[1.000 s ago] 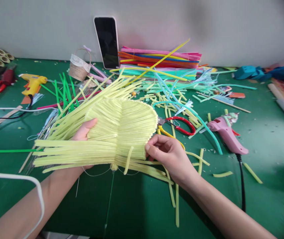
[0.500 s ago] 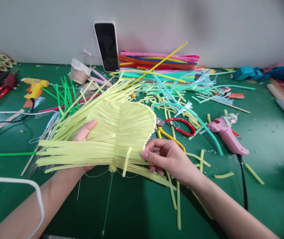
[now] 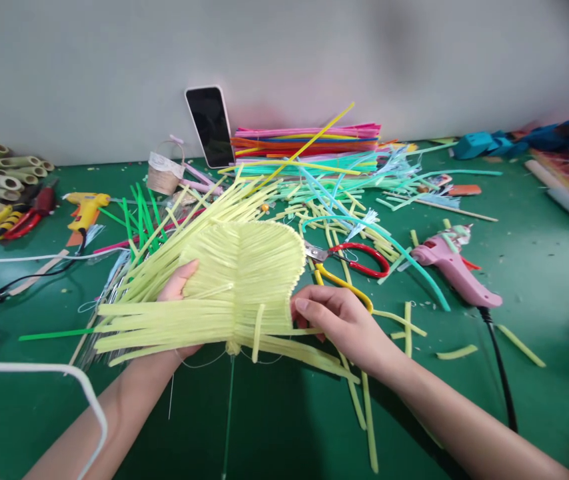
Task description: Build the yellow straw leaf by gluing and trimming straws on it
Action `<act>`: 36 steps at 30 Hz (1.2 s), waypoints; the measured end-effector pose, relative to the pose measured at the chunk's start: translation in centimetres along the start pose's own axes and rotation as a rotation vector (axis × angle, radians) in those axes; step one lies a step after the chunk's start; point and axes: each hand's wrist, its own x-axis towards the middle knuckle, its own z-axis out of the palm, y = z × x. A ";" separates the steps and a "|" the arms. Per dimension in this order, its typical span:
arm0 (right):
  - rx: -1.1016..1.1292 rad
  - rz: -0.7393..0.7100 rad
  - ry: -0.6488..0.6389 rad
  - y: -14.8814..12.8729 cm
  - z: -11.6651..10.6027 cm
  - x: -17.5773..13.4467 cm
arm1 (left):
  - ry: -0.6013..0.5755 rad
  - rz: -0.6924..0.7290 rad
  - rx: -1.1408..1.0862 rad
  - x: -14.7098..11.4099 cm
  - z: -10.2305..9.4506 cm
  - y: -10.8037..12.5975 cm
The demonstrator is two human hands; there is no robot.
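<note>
A pale yellow-green leaf shape made of pipe cleaners [image 3: 264, 257] is held up over the table, its rounded edge trimmed on the right. Long loose strands stick out at its lower left and lower right, and a thin green stem [image 3: 229, 407] hangs below. Behind its left side, my left hand [image 3: 177, 287] grips it with the thumb in front, the other fingers mostly hidden. My right hand [image 3: 339, 320] is closed at the lower right edge, fingers curled around a pipe cleaner strand. From the underside hang a thin thread and a needle [image 3: 170, 397].
Red-and-yellow-handled scissors [image 3: 364, 260] lie behind my right hand. Farther right is a pink glue gun [image 3: 457, 270]; a yellow glue gun [image 3: 87, 210] lies left. A phone [image 3: 209, 127] leans on the wall beside bundled coloured pipe cleaners [image 3: 309, 143]. Cut strands litter the green table [image 3: 529, 413].
The whole view has shifted, so the table items appear lower. My right thumb has drawn slightly back from the leaf's edge, showing more of the strand end. My left hand keeps its hold.
</note>
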 end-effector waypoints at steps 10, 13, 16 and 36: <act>-0.129 -0.078 0.050 0.3 0.3 0.1 | 0.023 0.022 -0.039 0.1 0.0 -0.1; -0.033 -0.073 0.126 0.2 0.3 0.2 | -0.075 0.018 -0.038 0.2 -0.6 0.1; 0.135 -0.025 0.170 0.2 0.2 0.2 | -0.211 -0.043 -0.053 0.3 -0.9 0.3; 0.077 -0.094 0.116 1.1 0.4 -0.2 | -0.342 0.075 0.411 0.1 -0.2 -2.2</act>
